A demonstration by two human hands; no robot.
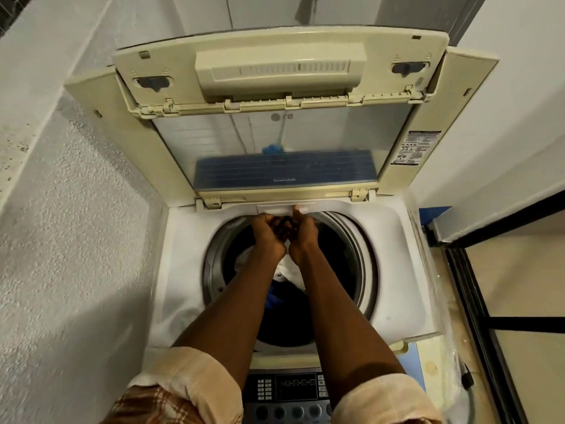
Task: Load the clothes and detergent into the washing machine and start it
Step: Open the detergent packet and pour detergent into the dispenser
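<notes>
A top-loading washing machine (397, 270) stands below me with its folding lid (281, 142) raised. White and blue clothes (290, 270) lie in the dark drum (342, 258). My left hand (269, 234) and my right hand (301, 234) reach together to the far rim of the opening, fingers curled at a small white drawer or flap (286, 208) under the lid hinge. The image is blurred there; I cannot tell whether either hand grips something. No detergent container is visible.
The control panel (290, 393) with buttons and knobs sits at the near edge between my forearms. A rough white wall (76, 240) closes the left side. A black-framed glass door (495, 301) and tiled floor lie to the right.
</notes>
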